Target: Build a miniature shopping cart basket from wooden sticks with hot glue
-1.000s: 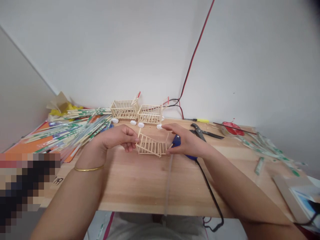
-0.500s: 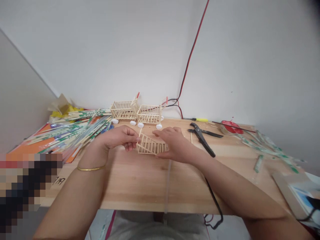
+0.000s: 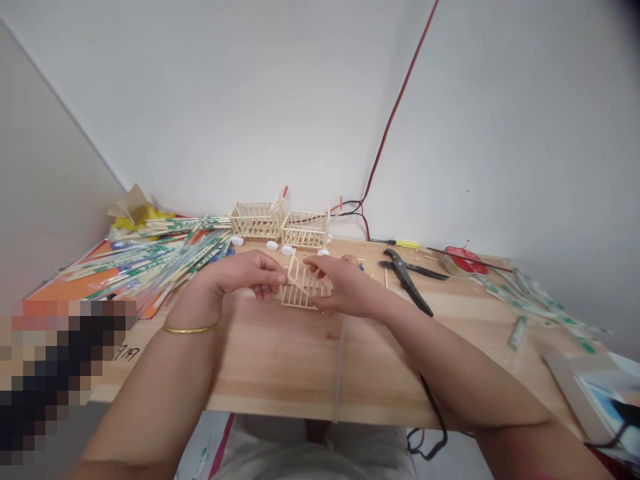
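Note:
A small slatted frame of thin wooden sticks point(image 3: 296, 297) lies on the wooden table between my hands. My left hand point(image 3: 250, 273) is closed in a pinch at the frame's left end, where a slanting stick meets the fingertips. Curved around the frame's right end is my right hand point(image 3: 347, 283), thumb on the near side and fingers on the far side, hiding that end. Just behind stand two finished-looking miniature stick carts, a left cart point(image 3: 255, 220) and a right cart point(image 3: 305, 230), with white wheels and red-tipped handles.
Black cutting pliers point(image 3: 407, 280) lie right of my hands, near a yellow-handled tool point(image 3: 405, 244) and a red dish point(image 3: 466, 260). Packaged sticks point(image 3: 170, 267) are piled at left; wrappers point(image 3: 545, 303) lie at right. A cable point(image 3: 400, 100) runs down the wall.
The view has shifted slightly. The frame tilts a little more between my hands, and my right hand has closed in nearer to my left.

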`<state>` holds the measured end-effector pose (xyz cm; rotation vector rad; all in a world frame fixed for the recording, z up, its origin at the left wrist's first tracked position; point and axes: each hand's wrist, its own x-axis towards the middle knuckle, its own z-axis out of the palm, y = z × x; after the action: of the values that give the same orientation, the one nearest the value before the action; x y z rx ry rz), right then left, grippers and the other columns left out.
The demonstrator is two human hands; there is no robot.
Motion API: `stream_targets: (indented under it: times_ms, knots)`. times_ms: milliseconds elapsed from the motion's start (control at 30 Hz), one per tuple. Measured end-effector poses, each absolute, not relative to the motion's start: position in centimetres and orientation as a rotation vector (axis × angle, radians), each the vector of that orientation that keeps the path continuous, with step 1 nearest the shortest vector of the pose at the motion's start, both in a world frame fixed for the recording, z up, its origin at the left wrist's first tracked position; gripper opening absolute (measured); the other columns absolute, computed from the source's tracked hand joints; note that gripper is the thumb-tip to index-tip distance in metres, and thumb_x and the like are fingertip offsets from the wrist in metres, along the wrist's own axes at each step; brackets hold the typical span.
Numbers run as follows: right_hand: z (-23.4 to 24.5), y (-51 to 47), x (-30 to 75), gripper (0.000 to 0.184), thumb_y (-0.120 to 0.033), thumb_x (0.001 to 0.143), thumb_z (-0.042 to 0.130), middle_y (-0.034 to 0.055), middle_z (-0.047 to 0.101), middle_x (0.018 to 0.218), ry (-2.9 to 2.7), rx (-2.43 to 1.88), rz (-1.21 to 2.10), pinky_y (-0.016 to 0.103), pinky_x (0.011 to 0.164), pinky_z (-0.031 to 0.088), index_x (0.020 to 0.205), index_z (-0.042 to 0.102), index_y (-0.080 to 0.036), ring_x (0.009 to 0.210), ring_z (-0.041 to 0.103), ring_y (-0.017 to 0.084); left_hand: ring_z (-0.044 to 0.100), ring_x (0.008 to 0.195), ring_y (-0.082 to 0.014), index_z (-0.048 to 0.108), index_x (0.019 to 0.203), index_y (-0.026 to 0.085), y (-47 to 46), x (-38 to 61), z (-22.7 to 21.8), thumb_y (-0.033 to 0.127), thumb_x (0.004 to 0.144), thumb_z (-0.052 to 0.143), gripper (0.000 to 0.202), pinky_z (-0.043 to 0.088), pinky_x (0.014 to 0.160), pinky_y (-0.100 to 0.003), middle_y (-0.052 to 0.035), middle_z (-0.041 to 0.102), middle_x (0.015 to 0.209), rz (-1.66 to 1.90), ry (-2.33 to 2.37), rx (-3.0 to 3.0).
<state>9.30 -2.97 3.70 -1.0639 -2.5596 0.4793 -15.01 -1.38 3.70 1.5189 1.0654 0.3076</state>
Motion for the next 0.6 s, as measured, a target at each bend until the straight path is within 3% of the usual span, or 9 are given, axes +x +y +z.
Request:
stream_targets:
  times_ms: [200, 400, 600]
  knots:
    - [5.4, -2.2, 12.0, 0.063, -0.033, 0.077, 0.062, 0.0088, 0.055, 0.119, -2.132, -0.974, 0.838, 0.035, 0.091, 0.044, 0.134, 0.036, -0.025, 0.111, 0.054, 0.019, 0.057, 0.061, -0.0121, 0.058, 0.089, 0.017, -1.4, -15.2, 3.6, 0.033, 0.057, 0.077, 0.041, 0.045, 0.057, -0.023, 0.0024, 0.058, 0.069, 0.283, 1.089, 1.616]
    - [6.5, -5.2, 16.1, 0.063, -0.036, 0.081, 0.059, 0.0104, 0.051, 0.123, -2.053, -0.884, 0.951, 0.037, 0.089, 0.047, 0.137, 0.031, -0.027, 0.110, 0.054, 0.022, 0.059, 0.079, -0.0174, 0.047, 0.124, 0.020, -0.9, -14.6, 2.0, 0.033, 0.049, 0.080, 0.082, 0.045, 0.067, -0.025, -0.0076, 0.055, 0.107, 0.196, 1.377, 1.974]
    - [5.2, -11.0, 15.2, 0.064, -0.034, 0.072, 0.067, 0.0082, 0.058, 0.120, -2.671, -0.958, 0.879, 0.038, 0.091, 0.044, 0.132, 0.046, -0.026, 0.107, 0.055, 0.025, 0.055, 0.090, -0.0232, 0.057, 0.112, 0.020, -0.4, -13.4, 1.0, 0.030, 0.050, 0.076, 0.065, 0.043, 0.074, -0.028, -0.0052, 0.056, 0.099, 0.077, 1.438, 2.190]
